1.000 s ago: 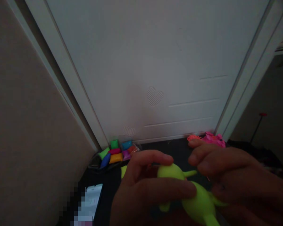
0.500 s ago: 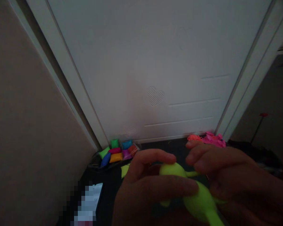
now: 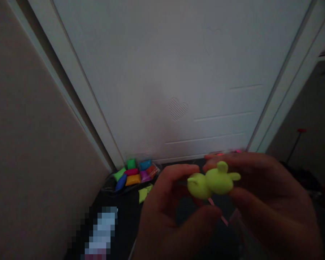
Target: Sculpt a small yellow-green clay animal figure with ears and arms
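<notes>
A small yellow-green modelling-clay figure (image 3: 219, 180) hangs between my two hands, above the dark surface. It has two rounded lumps joined together, two ear-like stubs on the right lump and a thin piece on the left one. My right hand (image 3: 276, 195) grips the right lump, thumb in front and fingers behind. Curled around the left lump is my left hand (image 3: 168, 213), its fingers at the lump's upper and lower edges and its thumb tip apart below. Where the left fingers touch the clay is partly hidden.
Several coloured clay packets (image 3: 132, 179) lie in a clear bag by the white door (image 3: 151, 72). A yellow-green wrapper (image 3: 144, 194) is nearer. A pink strip (image 3: 219, 213) shows below the figure. A pixelated pale object (image 3: 103, 231) lies front left. A wall (image 3: 29, 144) rises on the left.
The clay figure has turned, so its ear-like stubs now point up and right. My right hand has moved in and gripped it. My left thumb has come off the clay.
</notes>
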Tool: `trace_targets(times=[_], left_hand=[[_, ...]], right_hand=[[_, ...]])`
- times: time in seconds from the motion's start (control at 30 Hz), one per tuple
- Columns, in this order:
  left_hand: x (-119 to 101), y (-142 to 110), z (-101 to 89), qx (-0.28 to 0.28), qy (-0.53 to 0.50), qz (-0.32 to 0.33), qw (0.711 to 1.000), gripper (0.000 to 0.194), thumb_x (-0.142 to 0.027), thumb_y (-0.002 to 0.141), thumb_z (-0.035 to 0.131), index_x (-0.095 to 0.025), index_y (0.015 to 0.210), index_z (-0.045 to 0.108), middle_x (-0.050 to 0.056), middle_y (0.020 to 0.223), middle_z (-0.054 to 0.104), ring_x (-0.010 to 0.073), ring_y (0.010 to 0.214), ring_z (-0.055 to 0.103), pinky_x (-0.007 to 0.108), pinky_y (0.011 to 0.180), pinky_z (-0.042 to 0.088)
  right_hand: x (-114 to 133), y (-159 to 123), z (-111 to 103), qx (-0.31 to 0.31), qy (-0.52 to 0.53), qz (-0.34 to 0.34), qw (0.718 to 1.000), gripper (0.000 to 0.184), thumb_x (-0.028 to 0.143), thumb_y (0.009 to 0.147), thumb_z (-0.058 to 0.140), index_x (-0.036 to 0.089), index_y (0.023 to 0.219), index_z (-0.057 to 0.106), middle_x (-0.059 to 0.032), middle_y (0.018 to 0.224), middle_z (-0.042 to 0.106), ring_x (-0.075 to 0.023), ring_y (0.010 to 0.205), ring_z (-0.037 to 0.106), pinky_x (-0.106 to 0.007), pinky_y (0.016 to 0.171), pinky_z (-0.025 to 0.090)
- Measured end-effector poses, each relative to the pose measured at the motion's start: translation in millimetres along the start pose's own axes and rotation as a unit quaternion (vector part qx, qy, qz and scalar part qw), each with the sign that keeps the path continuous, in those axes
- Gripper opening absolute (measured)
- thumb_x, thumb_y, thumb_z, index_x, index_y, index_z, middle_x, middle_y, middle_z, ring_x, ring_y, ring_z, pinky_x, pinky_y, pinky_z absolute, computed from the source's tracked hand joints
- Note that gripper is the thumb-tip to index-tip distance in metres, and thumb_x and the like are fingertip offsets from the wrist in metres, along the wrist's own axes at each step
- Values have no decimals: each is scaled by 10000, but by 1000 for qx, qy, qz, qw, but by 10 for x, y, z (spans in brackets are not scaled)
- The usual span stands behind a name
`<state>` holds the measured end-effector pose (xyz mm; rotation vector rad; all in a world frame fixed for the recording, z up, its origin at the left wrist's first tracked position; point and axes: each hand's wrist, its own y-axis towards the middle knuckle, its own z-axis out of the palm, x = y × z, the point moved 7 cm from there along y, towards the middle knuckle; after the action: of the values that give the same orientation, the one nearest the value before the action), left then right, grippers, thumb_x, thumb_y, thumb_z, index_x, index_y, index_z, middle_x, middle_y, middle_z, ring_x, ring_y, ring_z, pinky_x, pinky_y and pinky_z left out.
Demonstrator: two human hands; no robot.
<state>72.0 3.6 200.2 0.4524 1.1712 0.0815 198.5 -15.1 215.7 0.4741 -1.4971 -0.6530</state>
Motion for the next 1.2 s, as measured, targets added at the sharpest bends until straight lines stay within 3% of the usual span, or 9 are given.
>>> trace_targets(times=[0.13, 0.27, 0.6, 0.83, 0.93, 1.03, 1.2], left_hand=[[6, 7, -37, -33, 16, 1, 999, 267, -119, 596, 644, -212, 845, 622, 20, 819, 645, 120, 665, 584, 193, 595, 476], [-5, 22, -45, -48, 22, 9, 999, 245, -102, 592, 639, -211, 811, 632, 16, 806, 648, 116, 649, 588, 188, 580, 478], [-27, 21, -12, -38, 25, 11, 999, 229, -94, 592, 635, -209, 790, 627, 5, 756, 650, 114, 641, 595, 186, 592, 483], [-48, 16, -106, -60, 37, 7, 997, 226, -107, 571, 654, -214, 767, 624, -6, 752, 651, 119, 657, 600, 197, 613, 489], [-40, 21, -103, -52, 27, 8, 998, 236, -105, 569, 657, -218, 774, 628, -6, 759, 653, 122, 666, 604, 197, 612, 491], [-34, 30, -77, -37, 13, 16, 999, 244, -105, 579, 652, -220, 793, 634, 3, 783, 656, 131, 680, 608, 202, 614, 496], [-17, 34, -70, -34, 15, 9, 999, 234, -116, 583, 655, -215, 795, 642, 20, 806, 658, 152, 707, 610, 225, 634, 502]], right_hand=[[-86, 20, -29, -36, 57, 33, 997, 230, 281, 731, 578, 342, 952, 562, 7, 930, 623, -162, 838, 607, -251, 680, 528], [-93, 42, -17, -34, 65, 44, 996, 303, 307, 702, 607, 357, 993, 541, -3, 916, 633, -180, 812, 616, -272, 646, 535], [-88, 46, -6, -48, 92, 55, 993, 316, 280, 675, 635, 335, 975, 552, -10, 888, 646, -179, 747, 629, -269, 586, 534], [-128, 29, -152, -139, 109, 62, 982, 276, 247, 651, 654, 333, 905, 586, 40, 850, 639, -128, 750, 634, -174, 601, 530], [-121, 31, -131, -115, 100, 62, 986, 336, 223, 644, 662, 333, 946, 568, 43, 852, 640, -121, 727, 637, -162, 587, 531], [-85, 36, -70, -69, 73, 56, 993, 353, 242, 659, 651, 339, 982, 545, 11, 881, 641, -156, 729, 636, -224, 571, 543], [-45, 34, -39, -54, 52, 50, 996, 355, 282, 664, 646, 343, 994, 530, -20, 900, 640, -195, 767, 630, -284, 588, 546]])
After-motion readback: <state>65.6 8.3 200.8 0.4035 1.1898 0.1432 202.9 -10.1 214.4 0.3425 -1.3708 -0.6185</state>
